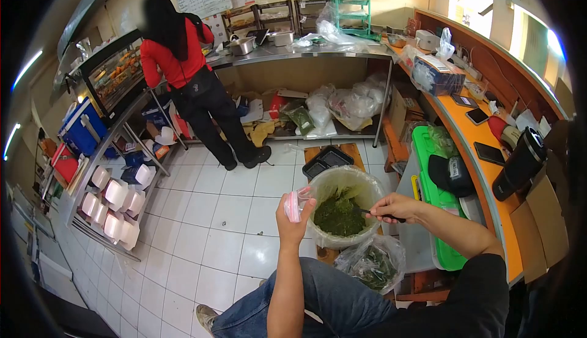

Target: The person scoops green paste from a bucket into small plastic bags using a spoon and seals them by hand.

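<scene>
Our left hand (290, 227) is closed around small plastic bags (292, 207) with pink stripes, just beside the tub. Our right hand (391, 207) pinches a dark-handled tool (396, 219). It reaches over the chopped greens (340, 217), which sit in the lined tub (374, 186) between our hands. We seem to be stirring or scooping; we can't tell which. Lifting any greens would call for a level tool and an open bag close by.

Food-shop kitchen with display case (116, 78)
</scene>
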`<state>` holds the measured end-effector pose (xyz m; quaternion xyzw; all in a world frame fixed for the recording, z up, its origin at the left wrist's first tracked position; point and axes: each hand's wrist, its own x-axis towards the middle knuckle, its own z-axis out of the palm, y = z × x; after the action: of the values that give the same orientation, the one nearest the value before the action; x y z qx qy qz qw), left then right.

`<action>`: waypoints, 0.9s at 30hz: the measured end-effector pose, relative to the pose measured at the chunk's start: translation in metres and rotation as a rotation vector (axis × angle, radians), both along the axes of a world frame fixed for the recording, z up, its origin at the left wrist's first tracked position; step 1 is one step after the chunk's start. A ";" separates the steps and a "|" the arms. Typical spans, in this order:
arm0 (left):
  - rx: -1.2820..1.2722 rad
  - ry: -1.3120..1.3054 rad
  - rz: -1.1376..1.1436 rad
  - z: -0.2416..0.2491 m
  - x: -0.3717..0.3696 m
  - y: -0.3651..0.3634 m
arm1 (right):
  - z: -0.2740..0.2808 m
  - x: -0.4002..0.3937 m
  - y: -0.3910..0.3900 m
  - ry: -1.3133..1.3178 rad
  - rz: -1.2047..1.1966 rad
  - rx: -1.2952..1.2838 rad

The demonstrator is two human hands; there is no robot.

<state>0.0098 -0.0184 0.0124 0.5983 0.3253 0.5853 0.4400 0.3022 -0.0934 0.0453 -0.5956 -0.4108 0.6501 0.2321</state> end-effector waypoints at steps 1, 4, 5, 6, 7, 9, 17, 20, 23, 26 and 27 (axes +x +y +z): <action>-0.009 0.026 0.002 0.000 -0.001 -0.001 | 0.001 -0.001 -0.001 -0.001 -0.004 -0.003; 0.015 0.082 -0.006 0.005 -0.001 -0.004 | 0.002 -0.002 -0.002 0.025 -0.005 0.008; 0.017 0.082 -0.006 0.004 0.000 -0.004 | 0.002 -0.002 -0.003 0.025 -0.004 0.010; 0.031 0.129 -0.001 0.004 0.001 -0.004 | 0.002 -0.002 -0.002 0.026 -0.020 0.016; 0.043 0.176 0.003 0.003 0.001 -0.004 | 0.002 -0.002 -0.003 0.028 -0.036 0.020; 0.057 0.182 0.002 0.002 0.003 -0.005 | 0.001 0.000 -0.002 0.031 -0.040 0.016; 0.029 0.179 -0.017 0.000 0.003 -0.003 | 0.003 0.002 0.000 0.062 -0.047 0.001; 0.019 0.195 -0.016 0.001 0.002 -0.004 | 0.004 0.001 0.001 0.098 -0.062 -0.025; 0.027 0.201 -0.008 0.002 0.002 -0.005 | -0.002 0.000 0.000 0.112 -0.114 -0.009; 0.005 0.204 -0.015 0.002 0.002 -0.005 | -0.004 0.000 0.001 0.134 -0.149 -0.021; 0.016 0.196 -0.010 0.002 0.002 -0.005 | -0.002 -0.001 0.000 0.145 -0.132 -0.041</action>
<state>0.0119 -0.0233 0.0142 0.6576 0.3593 0.5245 0.4042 0.3014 -0.0935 0.0433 -0.5775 -0.3395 0.6831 0.2910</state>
